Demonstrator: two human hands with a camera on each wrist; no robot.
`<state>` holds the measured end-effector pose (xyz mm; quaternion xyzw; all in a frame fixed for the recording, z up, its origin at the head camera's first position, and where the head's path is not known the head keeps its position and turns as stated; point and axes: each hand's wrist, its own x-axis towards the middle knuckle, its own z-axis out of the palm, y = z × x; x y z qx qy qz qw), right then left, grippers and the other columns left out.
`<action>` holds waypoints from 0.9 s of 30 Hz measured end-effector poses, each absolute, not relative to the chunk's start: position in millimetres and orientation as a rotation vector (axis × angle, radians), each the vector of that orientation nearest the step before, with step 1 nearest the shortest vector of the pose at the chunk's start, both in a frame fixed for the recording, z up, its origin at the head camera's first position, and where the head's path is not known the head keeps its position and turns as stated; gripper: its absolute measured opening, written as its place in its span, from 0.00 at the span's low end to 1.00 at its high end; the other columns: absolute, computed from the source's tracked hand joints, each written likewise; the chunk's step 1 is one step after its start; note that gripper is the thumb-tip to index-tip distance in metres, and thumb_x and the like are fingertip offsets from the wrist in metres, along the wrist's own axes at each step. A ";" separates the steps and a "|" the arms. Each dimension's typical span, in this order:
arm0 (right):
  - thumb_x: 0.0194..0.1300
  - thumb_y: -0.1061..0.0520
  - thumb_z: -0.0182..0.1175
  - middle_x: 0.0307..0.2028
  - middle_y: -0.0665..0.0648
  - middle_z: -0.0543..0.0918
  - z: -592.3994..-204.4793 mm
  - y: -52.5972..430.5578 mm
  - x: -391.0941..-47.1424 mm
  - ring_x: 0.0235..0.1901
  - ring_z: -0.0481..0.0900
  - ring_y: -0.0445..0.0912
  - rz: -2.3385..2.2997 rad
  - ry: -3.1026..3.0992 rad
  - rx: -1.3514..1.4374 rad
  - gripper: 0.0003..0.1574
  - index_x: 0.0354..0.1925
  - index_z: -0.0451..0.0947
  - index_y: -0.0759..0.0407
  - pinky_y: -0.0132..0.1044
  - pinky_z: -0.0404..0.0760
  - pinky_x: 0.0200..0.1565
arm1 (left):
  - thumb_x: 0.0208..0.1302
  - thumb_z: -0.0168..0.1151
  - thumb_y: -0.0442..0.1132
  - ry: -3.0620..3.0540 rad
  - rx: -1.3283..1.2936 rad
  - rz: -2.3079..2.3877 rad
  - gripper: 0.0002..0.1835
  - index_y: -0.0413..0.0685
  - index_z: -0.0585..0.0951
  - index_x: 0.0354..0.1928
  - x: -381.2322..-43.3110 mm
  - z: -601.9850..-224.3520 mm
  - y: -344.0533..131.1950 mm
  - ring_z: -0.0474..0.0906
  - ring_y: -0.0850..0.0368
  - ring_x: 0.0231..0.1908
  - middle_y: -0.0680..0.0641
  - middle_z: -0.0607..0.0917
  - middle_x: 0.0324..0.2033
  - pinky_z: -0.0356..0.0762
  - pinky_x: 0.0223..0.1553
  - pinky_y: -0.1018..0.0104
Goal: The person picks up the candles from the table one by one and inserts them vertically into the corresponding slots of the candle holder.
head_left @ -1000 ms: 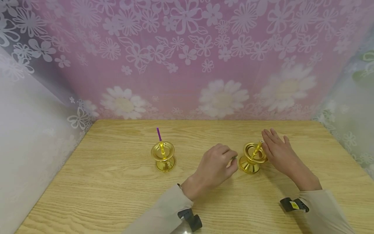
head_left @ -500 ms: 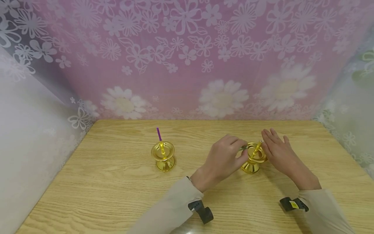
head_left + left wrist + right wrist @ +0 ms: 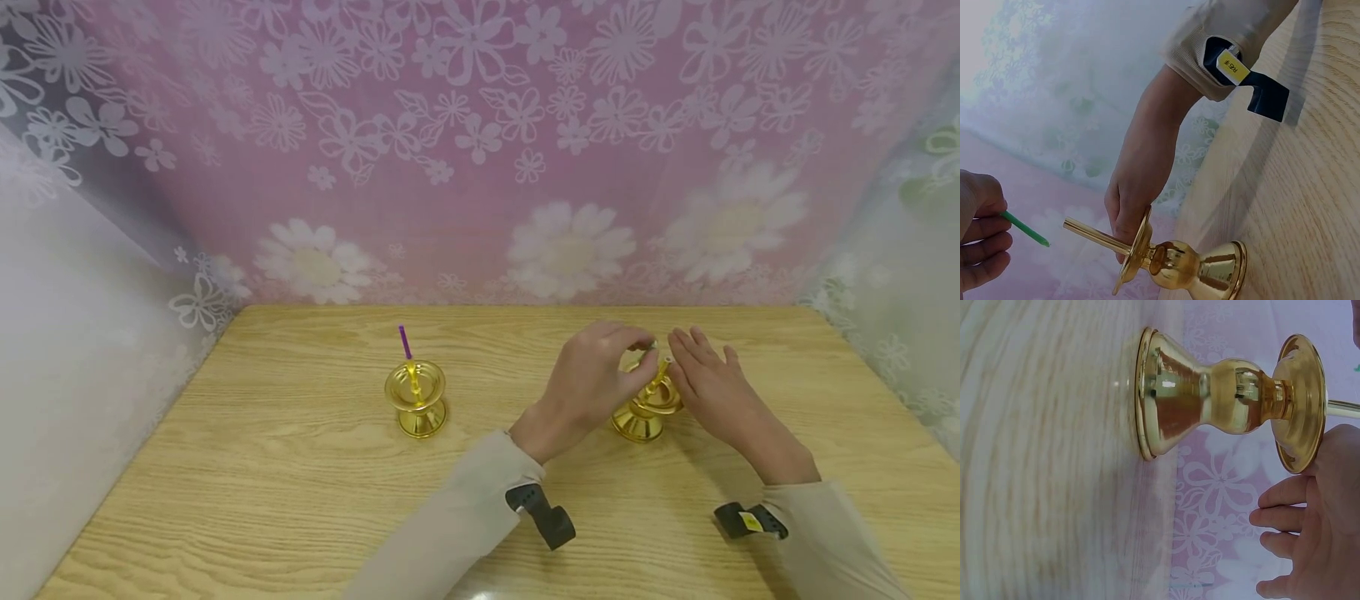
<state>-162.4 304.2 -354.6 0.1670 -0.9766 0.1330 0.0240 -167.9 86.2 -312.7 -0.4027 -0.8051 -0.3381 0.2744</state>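
Observation:
My left hand [image 3: 588, 385] pinches a thin green candle [image 3: 1026, 230] between thumb and fingers. Its lower end points down at the top of the upright tube on a gold candle holder [image 3: 639, 425], with a small gap between in the left wrist view. On the holder's other side, my right hand [image 3: 712, 392] has its fingers straight, with its edge at the dish rim beside the tube. That same hand [image 3: 1329, 519] appears at the dish in the right wrist view, fingers loosely extended. In the head view the left fingers partly cover the dish.
A second gold candle holder [image 3: 422, 419] stands to the left on the wooden table [image 3: 262, 500], with a purple candle [image 3: 405, 342] upright in its tube. A pink floral backdrop [image 3: 450, 225] rises behind the table.
My left hand has moved right and away from me, from left of the right-hand candle holder to over its tube, carrying the green candle. The right hand has stayed in place.

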 end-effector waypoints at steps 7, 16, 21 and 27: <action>0.80 0.51 0.34 0.69 0.78 0.50 -354.4 303.7 -163.3 0.71 0.40 0.68 0.418 -3.023 0.513 0.35 0.71 0.47 0.77 0.74 0.38 0.61 | 0.68 0.59 0.36 -2.194 -1.117 -0.991 0.10 0.42 0.86 0.45 -173.5 -309.5 90.0 0.82 0.65 0.40 0.51 0.88 0.38 0.72 0.45 0.83; 0.80 0.51 0.34 0.70 0.78 0.49 -355.3 303.4 -163.1 0.71 0.39 0.70 0.453 -3.036 0.497 0.35 0.71 0.47 0.77 0.74 0.38 0.62 | 0.68 0.59 0.35 -2.220 -1.135 -1.142 0.10 0.41 0.85 0.46 -178.5 -307.6 98.5 0.83 0.66 0.39 0.49 0.88 0.39 0.72 0.44 0.84; 0.80 0.51 0.34 0.70 0.79 0.49 -356.0 303.7 -162.8 0.71 0.39 0.70 0.462 -3.039 0.490 0.35 0.70 0.48 0.77 0.74 0.38 0.62 | 0.69 0.59 0.36 -2.272 -1.125 -1.146 0.11 0.42 0.85 0.47 -179.2 -305.5 102.7 0.83 0.69 0.39 0.50 0.88 0.39 0.72 0.44 0.85; 0.80 0.51 0.34 0.69 0.80 0.50 -355.7 303.1 -161.7 0.70 0.40 0.70 0.472 -3.030 0.493 0.34 0.70 0.49 0.77 0.74 0.38 0.61 | 0.69 0.59 0.36 -2.302 -1.128 -1.138 0.10 0.42 0.85 0.47 -181.1 -304.4 106.1 0.83 0.69 0.38 0.51 0.88 0.39 0.72 0.43 0.85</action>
